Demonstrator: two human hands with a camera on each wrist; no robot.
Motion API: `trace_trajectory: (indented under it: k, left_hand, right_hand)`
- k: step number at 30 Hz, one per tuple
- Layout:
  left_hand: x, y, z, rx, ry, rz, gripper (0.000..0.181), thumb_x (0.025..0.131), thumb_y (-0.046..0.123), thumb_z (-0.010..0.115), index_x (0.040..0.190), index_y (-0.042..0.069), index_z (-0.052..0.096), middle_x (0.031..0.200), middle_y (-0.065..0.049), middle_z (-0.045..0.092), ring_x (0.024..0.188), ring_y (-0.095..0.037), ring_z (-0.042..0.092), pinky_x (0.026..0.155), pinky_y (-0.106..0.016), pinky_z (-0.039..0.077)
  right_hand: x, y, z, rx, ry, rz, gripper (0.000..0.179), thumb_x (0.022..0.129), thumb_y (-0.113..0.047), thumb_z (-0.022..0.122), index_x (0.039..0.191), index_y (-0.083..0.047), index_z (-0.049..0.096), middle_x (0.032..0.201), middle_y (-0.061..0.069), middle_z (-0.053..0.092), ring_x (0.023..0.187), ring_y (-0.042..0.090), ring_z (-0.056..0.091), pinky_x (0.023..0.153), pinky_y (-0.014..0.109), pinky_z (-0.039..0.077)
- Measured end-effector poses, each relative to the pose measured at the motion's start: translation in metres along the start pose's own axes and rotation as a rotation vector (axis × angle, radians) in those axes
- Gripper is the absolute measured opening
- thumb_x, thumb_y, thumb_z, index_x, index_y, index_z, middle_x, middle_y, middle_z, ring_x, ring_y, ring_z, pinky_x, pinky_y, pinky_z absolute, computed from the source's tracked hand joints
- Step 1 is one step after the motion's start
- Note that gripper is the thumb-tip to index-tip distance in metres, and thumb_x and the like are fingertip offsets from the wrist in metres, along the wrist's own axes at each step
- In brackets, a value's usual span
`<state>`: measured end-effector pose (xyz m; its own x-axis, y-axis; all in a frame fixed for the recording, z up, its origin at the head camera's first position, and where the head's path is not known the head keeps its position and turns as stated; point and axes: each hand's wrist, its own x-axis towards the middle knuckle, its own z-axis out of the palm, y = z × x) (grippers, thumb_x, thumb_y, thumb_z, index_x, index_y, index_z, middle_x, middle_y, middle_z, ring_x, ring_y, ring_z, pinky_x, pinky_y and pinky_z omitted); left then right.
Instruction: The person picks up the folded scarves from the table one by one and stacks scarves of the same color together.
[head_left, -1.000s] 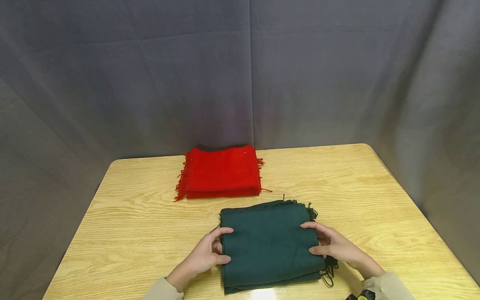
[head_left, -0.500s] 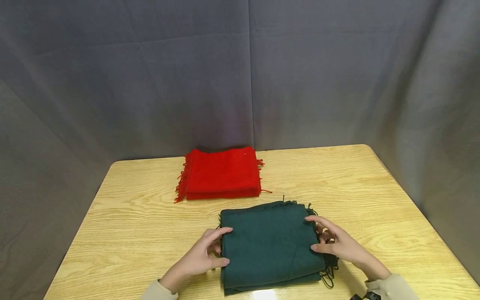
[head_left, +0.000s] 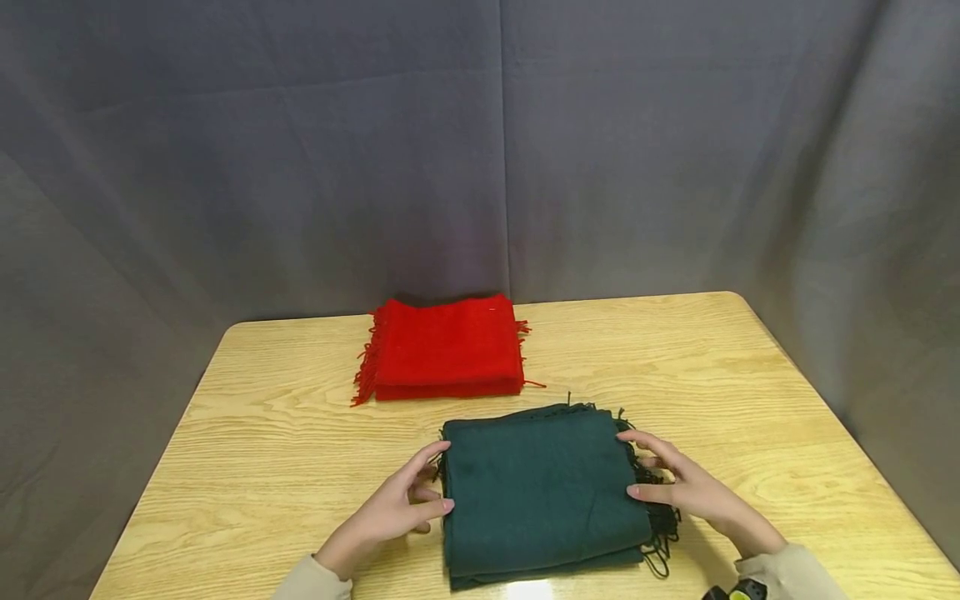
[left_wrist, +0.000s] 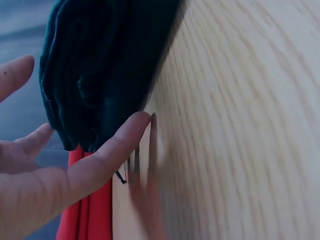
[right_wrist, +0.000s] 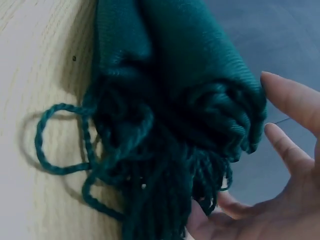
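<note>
A dark green fringed scarf (head_left: 543, 492), folded into a thick rectangle, lies near the front of the table. At its left edge is my left hand (head_left: 393, 500), thumb and index fingertips just at the fold. The left wrist view shows that hand's fingers (left_wrist: 107, 155) spread beside the layered end, gripping none of it. My right hand (head_left: 693, 487) is at the fringed right end, thumb and index finger apart along the edge. In the right wrist view its fingers (right_wrist: 287, 147) lie loosely about the scarf's folded end and fringe (right_wrist: 155, 190); whether they touch is hard to tell.
A folded red scarf (head_left: 450, 346) with fringe on both sides lies farther back on the wooden table (head_left: 285, 433). A grey curtain (head_left: 375, 167) hangs behind the table and along its sides.
Both hands have eased outward from the green scarf, the left one to the left and the right one slightly to the right. The scarves lie where they were.
</note>
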<state>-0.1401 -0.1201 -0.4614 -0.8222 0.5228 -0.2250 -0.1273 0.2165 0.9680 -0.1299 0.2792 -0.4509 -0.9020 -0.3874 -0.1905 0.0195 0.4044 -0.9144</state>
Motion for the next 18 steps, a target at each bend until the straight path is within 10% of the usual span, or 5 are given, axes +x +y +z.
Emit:
trace_trajectory:
  k: [10,18]
  left_hand:
    - [0.009,-0.005,-0.003,-0.155,-0.078,-0.047,0.082,0.081,0.011,0.069,0.143,0.028,0.018,0.12,-0.022,0.036,0.085,-0.023,0.053,0.064,-0.039,0.051]
    - [0.015,-0.012,-0.001,-0.196,-0.137,0.128,0.08,0.08,0.004,0.068,0.142,0.018,0.02,0.123,-0.021,0.039,0.098,-0.03,0.057,0.075,-0.034,0.05]
  right_hand:
    - [0.009,0.008,-0.005,0.191,-0.177,0.039,0.073,0.088,-0.012,0.058,0.145,-0.017,0.012,0.143,0.034,-0.002,0.124,0.055,0.014,0.076,0.042,0.045]
    - [0.016,0.01,-0.005,0.199,-0.305,-0.043,0.066,0.091,-0.008,0.052,0.144,-0.013,0.013,0.145,0.025,-0.018,0.125,0.057,-0.012,0.094,0.069,0.015]
